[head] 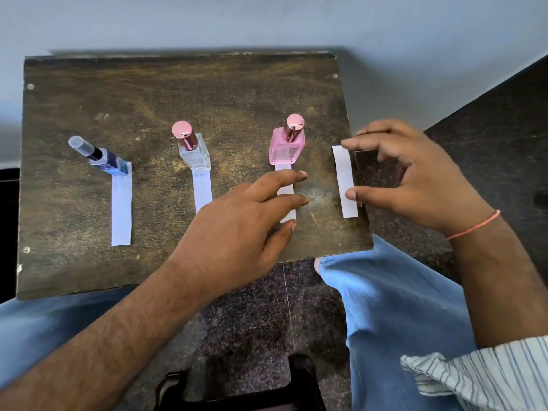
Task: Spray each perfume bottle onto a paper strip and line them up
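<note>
Three perfume bottles are standing in a row across the wooden board [148, 93]: a slim blue bottle [111, 163] with a clear cap on the left, a clear bottle [194, 154] with a pink cap in the middle, and a pink bottle [286, 146] on the right. I'm counting four paper strips: one strip [121, 209] in front of the blue, a second strip [202, 192] by the clear, a third strip [287, 200] under my left hand [249, 221], whose straight fingers are pressing it flat. My right hand [412, 179] is pinching the fourth strip [345, 180] at the board's right edge, thumb and forefinger curled on it.
</note>
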Motion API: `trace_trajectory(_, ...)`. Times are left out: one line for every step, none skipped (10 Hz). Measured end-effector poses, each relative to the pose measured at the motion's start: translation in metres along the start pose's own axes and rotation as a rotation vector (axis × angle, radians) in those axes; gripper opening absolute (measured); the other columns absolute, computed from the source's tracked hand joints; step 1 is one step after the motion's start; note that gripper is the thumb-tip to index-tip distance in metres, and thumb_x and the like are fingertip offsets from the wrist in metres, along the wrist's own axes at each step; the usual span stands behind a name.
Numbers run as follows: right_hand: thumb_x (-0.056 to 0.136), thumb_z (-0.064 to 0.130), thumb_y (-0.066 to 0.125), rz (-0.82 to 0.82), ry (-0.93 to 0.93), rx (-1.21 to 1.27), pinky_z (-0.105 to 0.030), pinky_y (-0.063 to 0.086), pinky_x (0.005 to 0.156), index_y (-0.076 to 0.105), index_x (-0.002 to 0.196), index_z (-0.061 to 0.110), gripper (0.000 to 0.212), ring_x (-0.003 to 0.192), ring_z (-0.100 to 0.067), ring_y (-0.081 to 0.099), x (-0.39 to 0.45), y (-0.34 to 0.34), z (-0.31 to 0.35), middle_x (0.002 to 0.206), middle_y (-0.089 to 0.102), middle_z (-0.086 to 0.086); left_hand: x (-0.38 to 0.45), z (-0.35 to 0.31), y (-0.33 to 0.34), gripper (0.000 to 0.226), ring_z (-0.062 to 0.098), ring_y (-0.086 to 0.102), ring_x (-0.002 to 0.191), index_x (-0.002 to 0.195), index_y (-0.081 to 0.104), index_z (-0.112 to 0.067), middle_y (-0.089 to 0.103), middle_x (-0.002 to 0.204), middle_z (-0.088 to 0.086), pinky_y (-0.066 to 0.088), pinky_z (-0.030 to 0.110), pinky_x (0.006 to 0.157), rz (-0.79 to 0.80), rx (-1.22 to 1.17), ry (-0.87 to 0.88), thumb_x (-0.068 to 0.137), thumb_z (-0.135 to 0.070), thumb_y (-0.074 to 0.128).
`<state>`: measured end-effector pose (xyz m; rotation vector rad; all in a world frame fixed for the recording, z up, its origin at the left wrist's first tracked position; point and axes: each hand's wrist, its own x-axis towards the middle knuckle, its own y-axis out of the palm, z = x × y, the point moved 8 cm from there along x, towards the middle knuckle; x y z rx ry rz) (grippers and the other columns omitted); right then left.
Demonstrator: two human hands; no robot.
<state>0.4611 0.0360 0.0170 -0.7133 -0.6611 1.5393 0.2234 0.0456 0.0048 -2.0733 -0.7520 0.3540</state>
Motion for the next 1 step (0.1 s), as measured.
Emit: trace_trajectory(0.084,0.031,0.09,-0.174,-0.012,0.0,-0.022,0.051,0.087,0.07,0.137,0.036,0.057,0.118,-0.004,0.058,-0.0003,-0.0122,0.0081,0.13,0.057,0.017,0.0002,0.0005,-0.0082,0.037,0.02,0.066,0.12,0.141,0.07,-0.027,0.052,0.162,-0.014,0.062,0.048,0.093,-0.07,0.013,-0.008,0.105,-0.033,0.068)
